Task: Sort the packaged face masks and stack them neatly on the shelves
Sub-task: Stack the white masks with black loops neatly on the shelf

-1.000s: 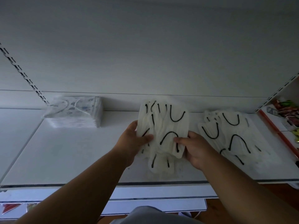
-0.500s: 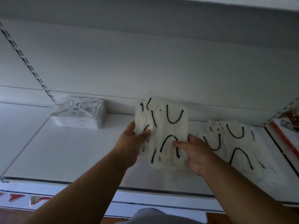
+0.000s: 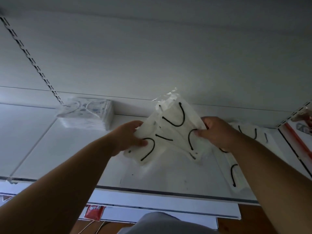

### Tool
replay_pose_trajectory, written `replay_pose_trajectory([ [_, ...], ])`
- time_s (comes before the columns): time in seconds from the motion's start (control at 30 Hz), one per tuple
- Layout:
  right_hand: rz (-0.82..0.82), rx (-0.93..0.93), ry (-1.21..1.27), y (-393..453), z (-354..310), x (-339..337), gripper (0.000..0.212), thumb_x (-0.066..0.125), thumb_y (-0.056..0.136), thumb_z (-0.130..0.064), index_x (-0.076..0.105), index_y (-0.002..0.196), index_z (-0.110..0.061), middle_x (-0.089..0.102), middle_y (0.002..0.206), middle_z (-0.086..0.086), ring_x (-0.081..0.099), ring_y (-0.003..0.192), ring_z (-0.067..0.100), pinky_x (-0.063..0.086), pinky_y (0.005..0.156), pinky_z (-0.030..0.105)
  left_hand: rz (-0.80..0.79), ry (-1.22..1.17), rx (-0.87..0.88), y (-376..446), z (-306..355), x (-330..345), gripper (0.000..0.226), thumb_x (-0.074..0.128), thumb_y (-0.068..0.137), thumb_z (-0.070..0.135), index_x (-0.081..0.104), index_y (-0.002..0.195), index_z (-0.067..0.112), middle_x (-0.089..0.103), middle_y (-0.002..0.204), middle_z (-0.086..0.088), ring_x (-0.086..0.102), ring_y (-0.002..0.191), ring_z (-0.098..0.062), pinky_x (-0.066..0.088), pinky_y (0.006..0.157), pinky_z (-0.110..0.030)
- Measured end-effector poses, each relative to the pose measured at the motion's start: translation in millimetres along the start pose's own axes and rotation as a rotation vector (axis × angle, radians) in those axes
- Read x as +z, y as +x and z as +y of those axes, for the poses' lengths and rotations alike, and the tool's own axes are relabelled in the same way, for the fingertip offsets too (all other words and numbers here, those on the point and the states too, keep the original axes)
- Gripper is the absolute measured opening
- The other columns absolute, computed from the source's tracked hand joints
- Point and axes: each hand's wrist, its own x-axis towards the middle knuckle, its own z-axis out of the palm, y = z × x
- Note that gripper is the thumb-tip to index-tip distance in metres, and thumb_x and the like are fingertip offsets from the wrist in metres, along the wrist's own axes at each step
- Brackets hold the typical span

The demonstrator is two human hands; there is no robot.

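Mask packets [image 3: 170, 132], several, fanned; left hand [image 3: 128, 139], right hand [image 3: 217, 132] gripping them.

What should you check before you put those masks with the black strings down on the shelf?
1. Left hand holds the bundle of masks: ok.
2. Right hand holds its other side: ok.
3. Bundle squared up: not ok, packs fanned and tilted.
4. Bare shelf below to set it on: ok.
5. Neat stack at back left kept apart: ok.
6. Loose pile on the right tidy: not ok.
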Motion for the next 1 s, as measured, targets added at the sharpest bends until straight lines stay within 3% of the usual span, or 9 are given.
replay_pose_trajectory([
  [0.13,-0.040,-0.022,-0.041,11.2,-9.7,-9.5,0.011,0.074,0.087,-0.017,0.073,0.095,-0.010,0.073,0.089,0.005,0.067,0.080,0.021,0.051,0.072,0.029,-0.056,0.019,-0.026,3.8,7.9,-9.6,0.059,0.089,0.068,0.005,0.066,0.120,0.022,0.074,0.112,-0.009,0.072,0.102,-0.031,0.059,0.086,-0.055],
  [0.3,-0.154,0.135,0.542,6.7,-0.6,-1.4,0.032,0.072,0.072,-0.013,0.072,0.102,-0.005,0.075,0.101,0.013,0.071,0.090,0.025,0.060,0.081,0.036,-0.039,0.002,-0.029,7.9,3.1,-17.0,0.047,0.086,0.073,0.006,0.066,0.112,0.023,0.073,0.109,-0.008,0.071,0.100,-0.030,0.060,0.086,-0.051],
  [0.43,-0.208,0.249,0.426,3.9,20.6,16.4,0.028,0.074,0.077,-0.006,0.072,0.105,-0.002,0.075,0.102,0.015,0.071,0.094,0.032,0.057,0.088,0.044,-0.074,-0.015,-0.087,10.9,-2.4,-21.1,0.040,0.079,0.082,0.010,0.065,0.117,0.022,0.072,0.114,-0.010,0.071,0.102,-0.031,0.059,0.089,-0.050],
  [0.53,-0.195,0.300,0.504,1.6,25.0,26.6,0.034,0.075,0.075,-0.009,0.070,0.108,-0.002,0.073,0.107,0.018,0.070,0.099,0.033,0.056,0.091,0.047,-0.090,-0.148,-0.128,12.1,-5.2,-21.8,0.040,0.069,0.088,-0.001,0.066,0.121,0.021,0.071,0.118,-0.013,0.068,0.107,-0.035,0.056,0.094,-0.052],
  [0.67,-0.120,0.390,0.747,1.8,27.4,35.0,0.044,0.073,0.072,-0.007,0.067,0.115,0.001,0.071,0.113,0.022,0.068,0.102,0.036,0.053,0.091,0.051,-0.099,-0.321,-0.067,13.5,-6.4,-16.2,0.048,0.070,0.084,-0.006,0.067,0.121,0.024,0.070,0.120,-0.014,0.068,0.109,-0.037,0.055,0.094,-0.056],
  [0.87,-0.077,0.374,0.834,2.2,20.4,43.7,0.023,0.064,0.086,0.005,0.070,0.107,-0.001,0.073,0.108,0.018,0.071,0.095,0.030,0.058,0.084,0.043,-0.080,-0.339,-0.007,16.4,0.6,-3.5,0.060,0.082,0.072,0.007,0.063,0.127,0.020,0.072,0.117,-0.014,0.071,0.105,-0.035,0.057,0.089,-0.056],
  [1.0,0.039,0.352,0.881,5.2,23.4,45.4,0.023,0.064,0.087,0.004,0.070,0.109,0.000,0.073,0.108,0.020,0.072,0.096,0.031,0.058,0.078,0.041,0.001,-0.439,-0.017,17.3,-4.1,-7.8,0.039,0.071,0.089,0.012,0.063,0.127,0.018,0.070,0.119,-0.019,0.069,0.107,-0.040,0.055,0.092,-0.060],
])
